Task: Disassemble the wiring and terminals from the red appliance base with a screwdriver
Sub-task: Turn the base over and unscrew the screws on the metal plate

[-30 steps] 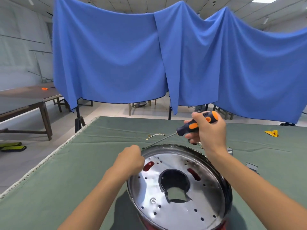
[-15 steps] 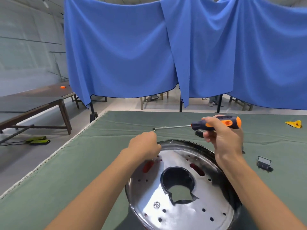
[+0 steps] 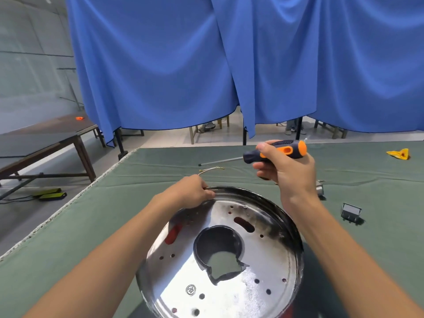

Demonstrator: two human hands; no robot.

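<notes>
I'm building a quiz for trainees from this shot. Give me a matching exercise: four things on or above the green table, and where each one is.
Things:
1. screwdriver
2. loose wires
3. yellow piece
4. small grey metal part

Places:
A. far right of the cloth
B. held in the right hand
C. just beyond the left hand
D. right of the right forearm

Pairs: 1-B, 2-C, 3-A, 4-D

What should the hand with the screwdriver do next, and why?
Probably bring the screwdriver down toward the shiny metal pan. The right hand holds it up in the air with the tip pointing left over the green cloth, touching nothing. The left hand grips the pan's far rim, so it looks steadied for work.
</notes>
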